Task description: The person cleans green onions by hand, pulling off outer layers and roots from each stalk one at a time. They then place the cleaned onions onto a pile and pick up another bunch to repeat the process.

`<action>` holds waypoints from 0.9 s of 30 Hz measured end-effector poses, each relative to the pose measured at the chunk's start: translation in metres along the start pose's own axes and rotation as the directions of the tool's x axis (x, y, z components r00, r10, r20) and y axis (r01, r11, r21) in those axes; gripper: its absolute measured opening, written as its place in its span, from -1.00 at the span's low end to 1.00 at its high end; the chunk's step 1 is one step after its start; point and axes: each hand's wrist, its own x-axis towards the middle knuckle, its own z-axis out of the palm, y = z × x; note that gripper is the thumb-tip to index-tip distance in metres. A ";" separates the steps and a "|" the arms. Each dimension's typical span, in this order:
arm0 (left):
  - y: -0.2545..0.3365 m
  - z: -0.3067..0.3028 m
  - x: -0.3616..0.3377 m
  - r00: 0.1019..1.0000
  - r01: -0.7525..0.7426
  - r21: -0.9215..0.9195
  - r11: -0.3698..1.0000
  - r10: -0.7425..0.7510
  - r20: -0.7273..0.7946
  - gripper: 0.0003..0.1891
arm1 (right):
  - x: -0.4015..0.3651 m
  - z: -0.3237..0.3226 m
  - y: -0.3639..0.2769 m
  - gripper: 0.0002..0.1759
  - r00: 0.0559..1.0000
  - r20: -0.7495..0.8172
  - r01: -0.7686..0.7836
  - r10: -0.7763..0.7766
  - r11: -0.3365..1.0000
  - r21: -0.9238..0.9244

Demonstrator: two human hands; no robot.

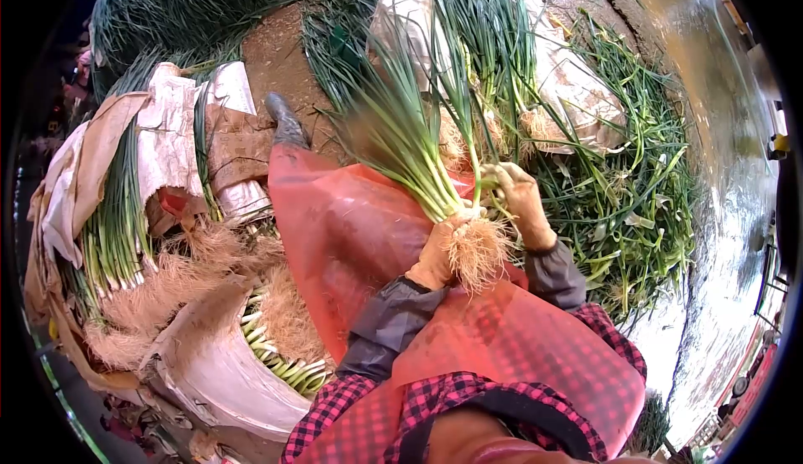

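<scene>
My left hand [435,255], in a tan glove, is closed round the lower end of a bunch of green onions [414,158]. Their tangled pale roots [479,253] hang beside the fist, and the long leaves fan up and to the left over my apron. On the other side of the bunch, my right hand [519,200], also gloved, has its fingers pinched at a single green onion stalk [475,163] near its lower part. Its fingertips are partly hidden.
A heap of loose green leaves [631,213] lies to the right. Wrapped green onions [117,221] with roots outward lie at the left, above a curved white sheet [222,368]. More bundles stand ahead beside white sacking [577,87]. A red translucent apron [343,213] covers my lap.
</scene>
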 end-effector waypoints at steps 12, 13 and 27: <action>0.005 -0.019 0.009 0.916 -0.229 0.552 0.801 -0.014 0.400 -0.89 | 0.000 -0.037 0.024 -0.63 0.625 0.676 0.769 -0.391 0.459 -0.445; 0.003 -0.024 0.013 0.867 -0.450 0.704 0.550 0.079 0.492 -0.92 | -0.002 -0.008 0.012 -0.65 0.629 0.678 0.732 -0.379 0.581 -0.355; -0.008 0.016 -0.017 0.792 -0.044 -0.154 0.987 0.128 0.597 -0.73 | -0.005 -0.007 0.009 -0.78 0.901 0.434 0.290 0.006 0.736 -0.612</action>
